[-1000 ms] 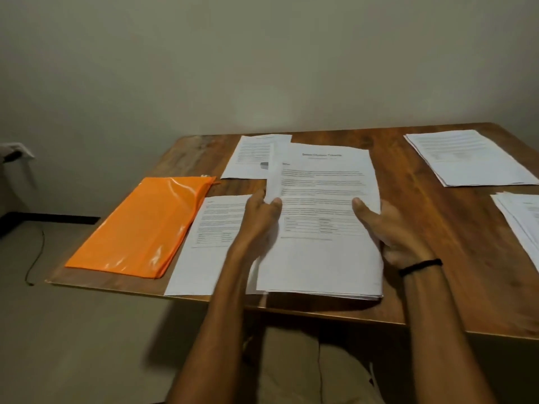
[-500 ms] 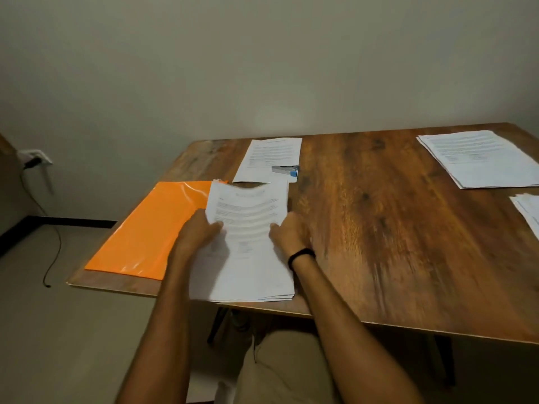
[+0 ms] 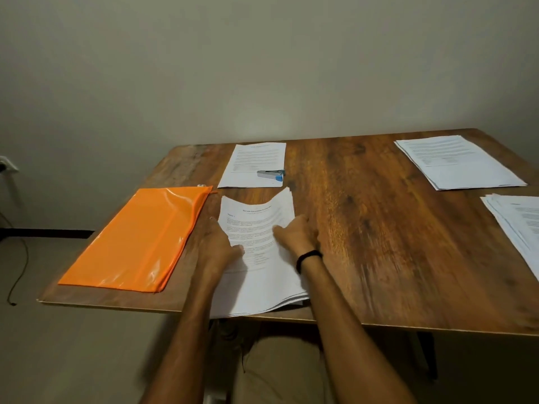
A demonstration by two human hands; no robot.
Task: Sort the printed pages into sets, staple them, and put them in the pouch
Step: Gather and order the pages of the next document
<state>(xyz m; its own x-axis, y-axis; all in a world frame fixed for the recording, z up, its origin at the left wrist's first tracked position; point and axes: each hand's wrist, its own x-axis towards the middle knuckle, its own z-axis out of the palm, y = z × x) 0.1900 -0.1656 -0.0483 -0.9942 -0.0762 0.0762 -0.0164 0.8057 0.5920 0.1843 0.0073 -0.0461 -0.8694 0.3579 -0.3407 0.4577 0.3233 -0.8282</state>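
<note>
A stack of printed pages (image 3: 262, 281) lies at the table's front edge, its top sheet bowed upward at the far end. My left hand (image 3: 217, 247) grips the stack's left edge, thumb on top. My right hand (image 3: 296, 233) grips the right edge; a black band circles its wrist. An orange zip pouch (image 3: 137, 240) lies flat to the left of the stack, apart from it. A grey and blue stapler (image 3: 271, 174) rests on a single printed sheet (image 3: 253, 158) behind the stack.
Two more piles of pages sit on the wooden table (image 3: 393, 243): one (image 3: 458, 161) at the far right, another (image 3: 516, 228) at the right edge. A wall socket (image 3: 7, 164) and cable are at the left wall.
Both hands have carried the stack leftward and set it down on the sheet beside the pouch. The stapler, hidden before, shows on the far sheet. The top page has bowed up.
</note>
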